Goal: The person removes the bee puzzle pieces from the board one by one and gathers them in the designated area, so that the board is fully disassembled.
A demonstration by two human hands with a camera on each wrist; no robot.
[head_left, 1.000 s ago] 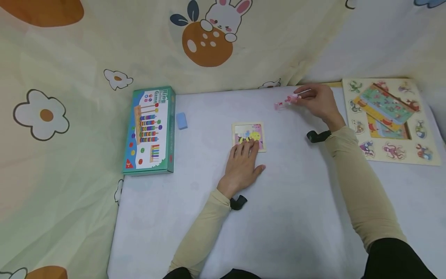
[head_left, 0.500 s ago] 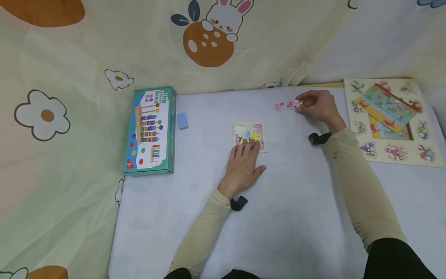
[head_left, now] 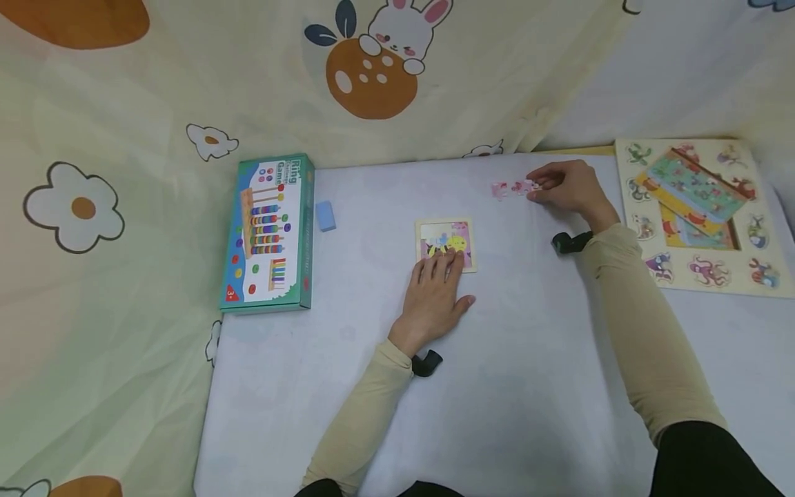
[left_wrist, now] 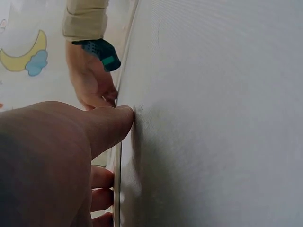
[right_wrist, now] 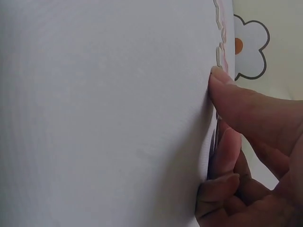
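Right hand (head_left: 568,188) pinches a pink puzzle piece (head_left: 523,186) lying flat at the table's (head_left: 528,386) far edge. Left hand (head_left: 435,293), fingers straight, presses the small square puzzle tray (head_left: 444,241) at table centre.

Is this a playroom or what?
Probably a child's play corner. A bunny-and-flower curtain hangs behind a white table with a ring game box, a wooden animal puzzle board and a small jigsaw on it.
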